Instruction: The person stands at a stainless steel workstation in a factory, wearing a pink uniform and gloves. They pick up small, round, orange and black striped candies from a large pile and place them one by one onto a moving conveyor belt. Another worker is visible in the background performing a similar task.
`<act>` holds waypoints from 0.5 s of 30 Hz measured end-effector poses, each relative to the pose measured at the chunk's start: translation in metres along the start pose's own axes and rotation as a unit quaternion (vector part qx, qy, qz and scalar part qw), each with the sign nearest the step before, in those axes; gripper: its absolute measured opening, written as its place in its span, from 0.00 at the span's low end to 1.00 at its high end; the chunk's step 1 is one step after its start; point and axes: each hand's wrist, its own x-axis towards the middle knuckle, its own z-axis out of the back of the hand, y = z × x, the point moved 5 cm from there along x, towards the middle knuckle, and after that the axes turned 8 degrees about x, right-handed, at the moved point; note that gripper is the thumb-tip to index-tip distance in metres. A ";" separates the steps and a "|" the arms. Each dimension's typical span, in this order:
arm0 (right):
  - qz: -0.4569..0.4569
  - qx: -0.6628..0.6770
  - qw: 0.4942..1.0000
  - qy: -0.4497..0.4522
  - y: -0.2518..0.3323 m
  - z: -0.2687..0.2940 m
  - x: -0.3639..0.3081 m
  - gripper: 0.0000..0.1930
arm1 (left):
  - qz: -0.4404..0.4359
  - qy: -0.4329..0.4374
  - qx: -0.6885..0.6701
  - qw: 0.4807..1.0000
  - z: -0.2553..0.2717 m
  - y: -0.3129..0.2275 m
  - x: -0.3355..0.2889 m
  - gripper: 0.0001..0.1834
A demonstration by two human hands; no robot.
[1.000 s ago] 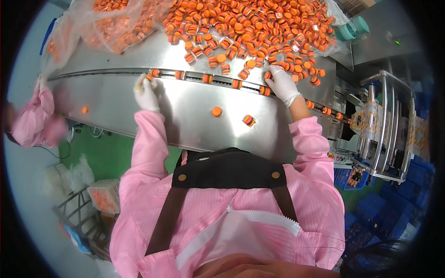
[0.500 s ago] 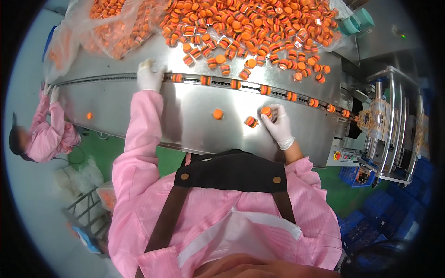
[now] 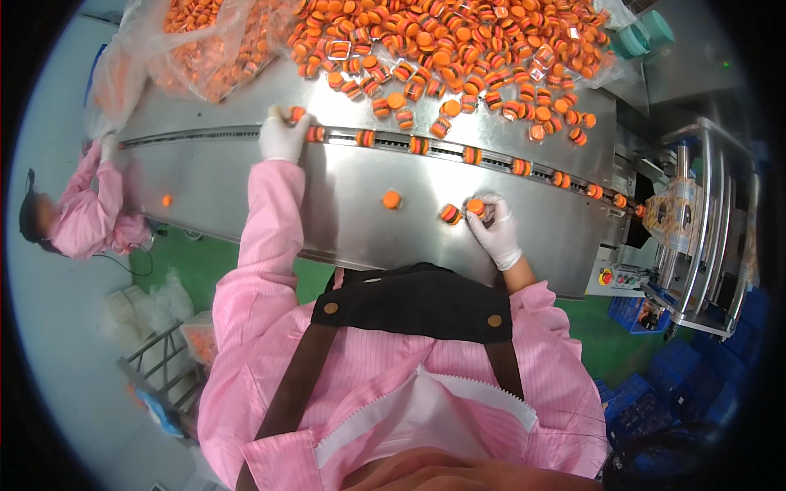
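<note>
Far left of frame: second person in pink (image 3: 78, 214), one hand at the slotted track's end. Upper left: clear bag of orange pieces (image 3: 192, 51). Upper centre-left: left hand (image 3: 284, 135), white-gloved, pinching an orange piece (image 3: 296, 114) at the track (image 3: 426, 147) crossing the steel surface (image 3: 344, 221). Top centre: heap of loose orange pieces (image 3: 458, 49). Centre: one piece (image 3: 392, 199) lying alone, another (image 3: 450, 214) just beside the right hand (image 3: 492, 227), gloved, fingers curled round an orange piece (image 3: 475, 206). Right edge: machine with chrome rails (image 3: 704, 221).
</note>
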 end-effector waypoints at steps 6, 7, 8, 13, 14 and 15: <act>0.022 0.003 1.000 0.008 0.005 -0.001 0.002 0.14 | -0.053 0.096 0.103 0.989 -0.009 0.025 -0.013 0.22; 0.022 0.010 1.000 0.005 0.006 -0.001 0.002 0.14 | -0.091 0.068 0.147 0.983 -0.009 0.017 -0.011 0.22; 0.022 0.017 1.000 0.001 0.007 -0.001 0.003 0.14 | -0.108 0.034 0.125 0.986 -0.007 0.009 -0.008 0.22; 0.010 0.001 1.000 0.006 0.002 0.000 0.002 0.13 | -0.241 -0.007 -0.036 0.970 -0.009 -0.061 0.009 0.18; 0.006 -0.008 1.000 0.010 0.005 0.001 0.003 0.13 | -0.274 0.011 -0.065 0.959 -0.012 -0.077 0.009 0.17; 0.001 -0.018 1.000 0.012 0.007 0.002 0.004 0.13 | -0.279 0.022 -0.013 0.960 -0.018 -0.086 0.011 0.17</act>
